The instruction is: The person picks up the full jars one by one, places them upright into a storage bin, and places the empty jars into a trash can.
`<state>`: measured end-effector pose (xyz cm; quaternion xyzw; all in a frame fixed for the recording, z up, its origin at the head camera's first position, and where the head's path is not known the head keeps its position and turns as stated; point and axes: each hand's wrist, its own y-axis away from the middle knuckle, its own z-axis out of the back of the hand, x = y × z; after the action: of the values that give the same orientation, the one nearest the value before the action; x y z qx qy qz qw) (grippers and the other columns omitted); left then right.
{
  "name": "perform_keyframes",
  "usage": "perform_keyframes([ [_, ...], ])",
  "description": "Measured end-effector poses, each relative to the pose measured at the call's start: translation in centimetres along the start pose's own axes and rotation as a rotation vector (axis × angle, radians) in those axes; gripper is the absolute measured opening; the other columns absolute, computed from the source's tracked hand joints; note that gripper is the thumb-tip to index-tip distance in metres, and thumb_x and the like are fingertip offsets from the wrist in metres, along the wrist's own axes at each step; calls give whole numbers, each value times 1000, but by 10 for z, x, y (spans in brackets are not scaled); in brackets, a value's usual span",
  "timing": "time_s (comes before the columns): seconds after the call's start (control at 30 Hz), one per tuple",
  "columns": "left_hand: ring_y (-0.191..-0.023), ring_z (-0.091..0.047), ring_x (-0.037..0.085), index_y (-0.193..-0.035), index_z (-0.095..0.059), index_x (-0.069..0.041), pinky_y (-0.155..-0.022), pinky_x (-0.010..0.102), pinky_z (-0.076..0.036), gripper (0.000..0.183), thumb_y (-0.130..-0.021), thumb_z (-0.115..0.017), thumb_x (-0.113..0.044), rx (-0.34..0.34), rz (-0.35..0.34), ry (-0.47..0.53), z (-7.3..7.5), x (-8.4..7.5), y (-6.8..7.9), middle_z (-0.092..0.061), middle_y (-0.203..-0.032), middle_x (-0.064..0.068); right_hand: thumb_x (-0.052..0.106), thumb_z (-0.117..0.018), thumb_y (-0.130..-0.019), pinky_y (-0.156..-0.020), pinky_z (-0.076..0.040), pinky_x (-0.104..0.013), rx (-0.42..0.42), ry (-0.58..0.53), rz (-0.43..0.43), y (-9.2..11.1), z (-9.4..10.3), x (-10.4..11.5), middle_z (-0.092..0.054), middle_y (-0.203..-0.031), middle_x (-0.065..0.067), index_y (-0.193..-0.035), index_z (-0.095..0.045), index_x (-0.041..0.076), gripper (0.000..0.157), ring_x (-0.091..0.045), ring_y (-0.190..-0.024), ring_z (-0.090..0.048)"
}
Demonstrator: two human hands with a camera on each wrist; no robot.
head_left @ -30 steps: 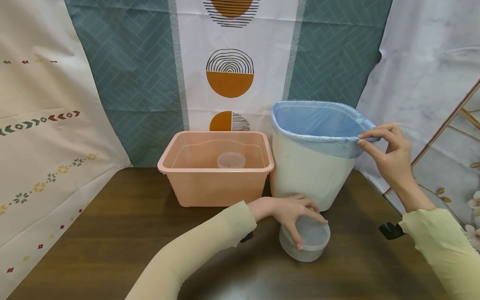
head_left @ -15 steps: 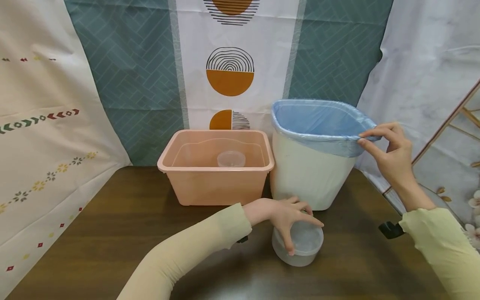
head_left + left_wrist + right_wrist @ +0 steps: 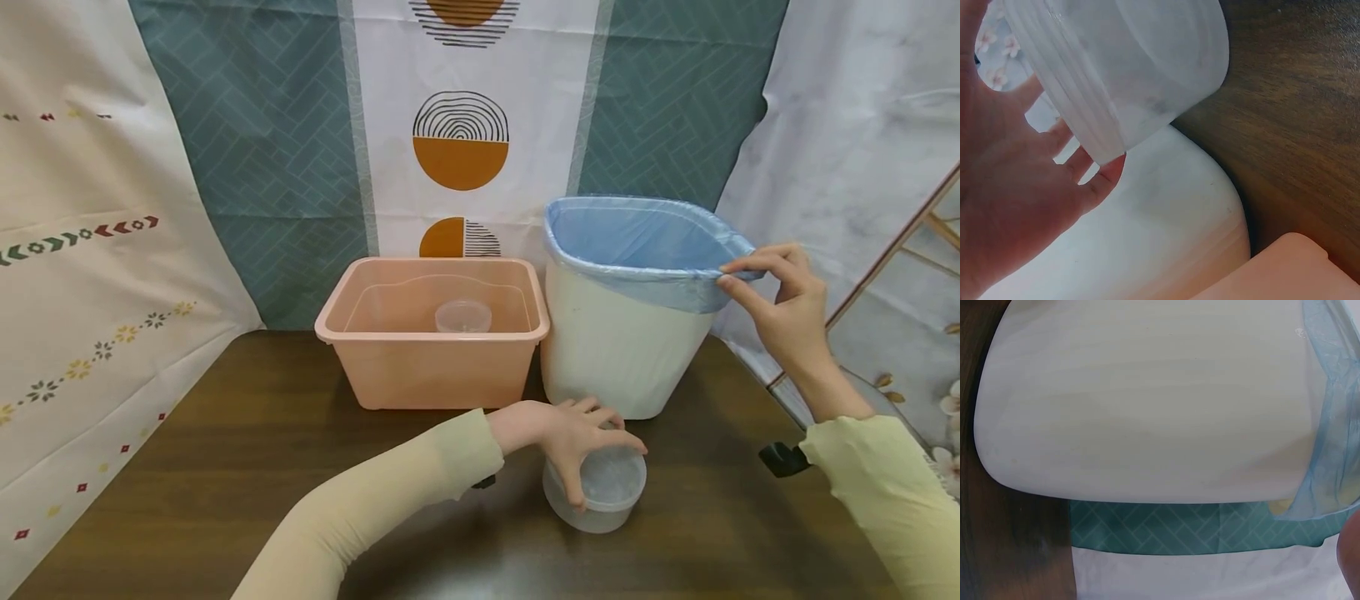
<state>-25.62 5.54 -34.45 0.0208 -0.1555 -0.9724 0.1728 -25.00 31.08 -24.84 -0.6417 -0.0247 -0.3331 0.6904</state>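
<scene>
My left hand holds a round translucent plastic container from above, thumb and fingers spread round its rim. The container is on or just over the table; I cannot tell which. In the left wrist view the fingers touch the edge of the container. At the right, my right hand pinches the front right rim of a white trash bin, where a blue bin liner folds over the edge. Mostly the bin's side fills the right wrist view, with the liner at its right.
A peach plastic tub stands left of the bin, its side close to it. Inside lies another clear round container. The brown wooden table runs back to hanging patterned cloths.
The left hand and the round container have shifted slightly left and nearer, then stayed almost still. The right hand keeps its place on the bin rim.
</scene>
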Motion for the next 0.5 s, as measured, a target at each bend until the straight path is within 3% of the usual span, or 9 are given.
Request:
perform_keyframes([
  [0.3, -126, -32, 14, -153, -24, -43, -96, 24, -37, 105, -67, -80, -66, 5, -87, -33, 7, 3, -1, -28, -153, -4, -13, -66, -82, -86, -35, -17, 3, 6, 5, -1, 0, 0, -56, -93, 16, -92, -67, -17, 11, -3, -97, -46],
  [0.5, -122, -31, 12, -151, -28, -39, -97, 22, -33, 104, -66, -85, -58, 56, -158, 15, 12, 7, 3, -28, -152, -3, -13, -66, -82, -87, -34, -17, -7, 10, 12, 0, 0, -2, -56, -92, 16, -91, -68, -16, 10, -3, -96, -46],
])
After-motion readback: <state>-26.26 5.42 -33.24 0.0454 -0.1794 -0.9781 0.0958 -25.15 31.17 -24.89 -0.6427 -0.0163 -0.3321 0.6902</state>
